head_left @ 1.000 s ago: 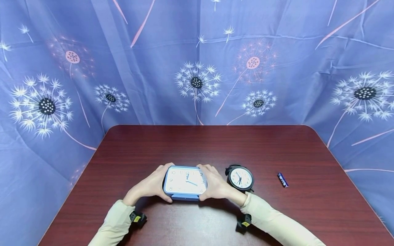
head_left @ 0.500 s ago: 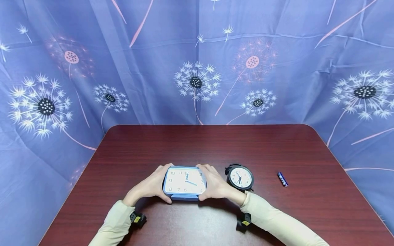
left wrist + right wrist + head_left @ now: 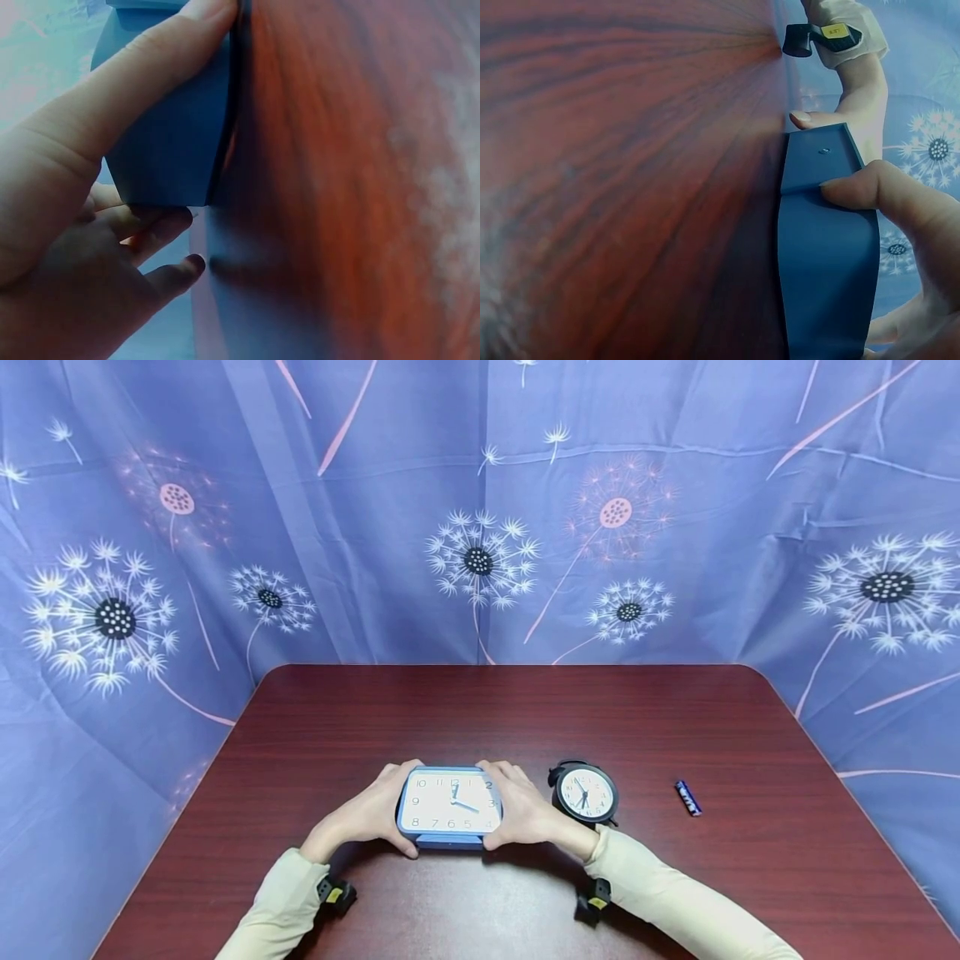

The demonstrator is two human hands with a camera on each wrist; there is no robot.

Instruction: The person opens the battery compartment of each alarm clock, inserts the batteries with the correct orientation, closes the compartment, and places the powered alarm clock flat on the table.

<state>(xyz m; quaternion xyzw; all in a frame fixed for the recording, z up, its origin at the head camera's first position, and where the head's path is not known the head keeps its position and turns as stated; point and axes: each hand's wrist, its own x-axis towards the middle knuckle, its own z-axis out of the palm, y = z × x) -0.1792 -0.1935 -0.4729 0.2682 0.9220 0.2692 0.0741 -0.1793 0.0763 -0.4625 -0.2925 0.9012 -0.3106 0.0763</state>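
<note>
Two hands, the left hand [image 3: 378, 807] and the right hand [image 3: 523, 806], are holding one blue clock [image 3: 450, 802] between them. The left is wrapping its 9 o'clock end and the right its 3 o'clock end; thumbs are pressing near the lower corners while fingers are reaching round to the upper edge, so each grip is full. The clock is showing its dial toward the wearer, low over the table [image 3: 480, 718]; whether its base is touching the wood I cannot tell.

The step in hand seems to be steadying or placing this clock. Any next move probably calls for both hands acting evenly, and releasing only once the base is standing firmly.

Outward, at 3 o'clock, a round black clock [image 3: 587, 792] is standing just beyond the right hand, and a battery [image 3: 687, 798] is lying farther out. No container is showing; both clocks' backs are staying out of sight. At 12 o'clock, a dandelion-patterned curtain [image 3: 382, 585] is hanging.
</note>
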